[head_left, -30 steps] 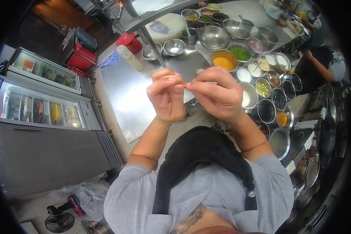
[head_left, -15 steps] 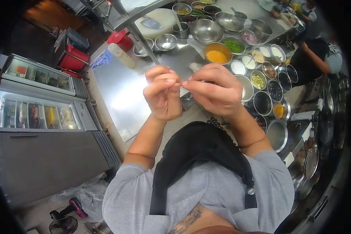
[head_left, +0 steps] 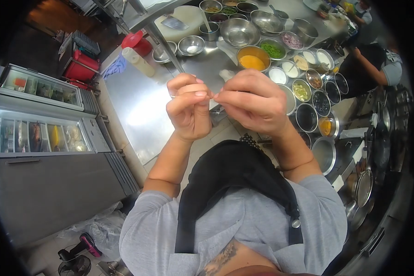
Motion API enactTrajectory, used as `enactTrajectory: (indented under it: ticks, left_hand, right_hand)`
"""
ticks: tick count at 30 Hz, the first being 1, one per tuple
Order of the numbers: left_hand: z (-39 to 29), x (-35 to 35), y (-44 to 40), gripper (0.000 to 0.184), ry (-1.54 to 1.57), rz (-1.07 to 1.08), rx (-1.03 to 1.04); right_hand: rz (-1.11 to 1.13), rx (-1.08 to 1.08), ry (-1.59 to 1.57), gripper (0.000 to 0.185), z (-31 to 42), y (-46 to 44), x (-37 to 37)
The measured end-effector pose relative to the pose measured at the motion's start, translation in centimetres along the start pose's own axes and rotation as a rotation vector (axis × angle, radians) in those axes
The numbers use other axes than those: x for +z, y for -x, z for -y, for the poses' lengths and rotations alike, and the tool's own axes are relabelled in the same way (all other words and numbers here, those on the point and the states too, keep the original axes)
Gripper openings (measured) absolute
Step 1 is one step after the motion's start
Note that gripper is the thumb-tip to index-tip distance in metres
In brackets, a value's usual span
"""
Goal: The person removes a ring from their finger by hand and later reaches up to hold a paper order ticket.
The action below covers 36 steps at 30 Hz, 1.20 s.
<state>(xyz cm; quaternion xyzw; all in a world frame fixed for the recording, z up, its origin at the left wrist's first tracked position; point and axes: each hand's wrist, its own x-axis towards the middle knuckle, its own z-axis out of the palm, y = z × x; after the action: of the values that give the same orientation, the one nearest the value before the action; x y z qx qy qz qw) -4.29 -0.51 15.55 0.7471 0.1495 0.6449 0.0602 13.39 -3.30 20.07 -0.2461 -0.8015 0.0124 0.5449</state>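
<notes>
My left hand (head_left: pixel 189 108) and my right hand (head_left: pixel 254 102) are raised in front of my chest, fingertips meeting. Both are closed in a pinch. Something thin and pale seems to lie at the left fingers, but it is too small to name. What the right fingers pinch, if anything, is hidden. Beyond the hands lies the steel counter (head_left: pixel 135 108). Closest past my right hand are a pot of orange liquid (head_left: pixel 253 62) and a bowl of chopped greens (head_left: pixel 272 50).
An open refrigerated unit (head_left: pixel 43 133) with filled compartments stands at the left. On the counter are a squeeze bottle (head_left: pixel 138 62), a red container (head_left: pixel 137 43) and steel bowls (head_left: pixel 191 45). Several food pots line the right, where a co-worker (head_left: pixel 370 69) stands. A steel post (head_left: pixel 163 43) rises ahead.
The view has shifted slightly, with the surroundings moving a little to the left. My hands stay pinched together, the fingertips only slightly repositioned.
</notes>
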Motion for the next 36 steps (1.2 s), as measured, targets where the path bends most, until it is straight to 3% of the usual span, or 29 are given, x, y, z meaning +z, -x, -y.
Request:
enactTrajectory:
  ticks: [4, 8, 9, 11, 12, 13, 14, 15, 17, 19, 20, 21, 22, 24, 25, 27, 28, 30, 31, 33, 36]
  left_hand:
    - [0.0, -0.1, 0.0, 0.025, 0.031, -0.027, -0.021]
    - [0.7, 0.4, 0.5, 0.020, 0.151, -0.105, -0.082]
    - [0.6, 0.2, 1.1, 0.020, 0.162, -0.107, -0.072]
    - [0.1, -0.5, 3.0, 0.019, 0.443, 0.045, -0.434]
    - [-0.3, -0.7, 4.1, 0.020, 0.491, 0.076, -0.555]
    - [0.4, -0.9, 6.0, 0.025, 0.270, 0.187, -0.581]
    - [0.2, -1.1, 6.2, 0.033, 0.141, 0.326, -0.615]
    - [0.2, -0.9, 7.3, 0.041, 0.166, 0.438, -0.667]
    - [0.6, -0.5, 11.7, 0.055, 0.306, 0.781, -0.861]
    - [2.0, -0.5, 22.2, 0.058, 0.146, 1.005, -0.615]
    - [2.1, -0.1, 22.3, 0.061, 0.466, 1.300, -1.193]
    - [2.6, 0.1, 25.7, 0.057, 0.395, 1.335, -1.448]
    - [3.3, 0.4, 27.6, 0.057, 0.391, 1.321, -1.442]
    - [4.4, 1.1, 30.0, 0.054, 0.181, 1.478, -1.081]
    - [4.8, 1.9, 30.4, 0.054, 0.180, 1.466, -1.088]
    - [5.9, 3.6, 31.1, 0.060, 0.352, 1.560, -0.864]
    - [6.3, 4.1, 31.4, 0.060, 0.347, 1.543, -0.872]
    - [7.3, 4.9, 32.3, 0.067, 0.550, 1.845, -1.064]
    - [7.8, 4.6, 35.2, 0.067, 0.546, 1.831, -1.065]
    - [8.0, 3.0, 42.2, 0.056, 0.741, 1.449, -1.387]
    - [6.6, 2.9, 40.5, 0.055, 0.944, 1.346, -1.604]
  right_hand:
    - [0.127, -0.005, 0.017, 0.021, -0.5, 0.5, -0.1]
    - [0.054, 0.049, 0.045, 0.016, -0.7, 1.5, 0.2]
    - [0.063, 0.176, -0.026, 0.012, -1.0, 2.4, 0.5]
    - [0.194, 0.404, -0.073, 0.008, -2.4, 5.2, 1.0]
    - [0.433, 0.466, -0.037, 0.014, -3.7, 7.6, 1.4]
    - [0.619, 0.601, -0.007, 0.021, -3.4, 9.3, 1.4]
    - [0.887, 0.528, 0.041, 0.025, -4.4, 12.6, 1.6]
    - [1.241, 0.660, 0.115, 0.032, -3.5, 13.2, 1.1]
    - [1.327, 0.844, -0.066, 0.044, -3.7, 18.8, 2.0]
    - [1.174, 0.921, -0.145, 0.044, -4.2, 25.2, 4.4]
    - [1.140, 0.931, -0.182, 0.040, -4.6, 27.2, 5.2]
    - [1.142, 0.934, -0.166, 0.038, -5.0, 29.0, 5.8]
    - [1.146, 0.938, -0.153, 0.035, -5.5, 30.2, 6.3]
    - [1.290, 0.956, -0.122, 0.034, -6.4, 30.2, 7.7]
    - [1.429, 0.987, -0.100, 0.033, -6.2, 29.9, 8.5]
    - [1.428, 0.952, -0.082, 0.033, -5.9, 28.8, 10.4]
    - [1.414, 0.927, -0.067, 0.033, -5.8, 28.6, 10.8]
    - [1.481, 0.848, -0.190, 0.035, -7.6, 31.3, 12.6]
    - [1.582, 0.790, -0.267, 0.036, -8.1, 31.2, 12.7]
    - [1.682, 0.726, -0.338, 0.037, -9.0, 31.9, 12.9]
    - [1.491, 0.850, -0.616, 0.036, -10.0, 36.8, 13.4]
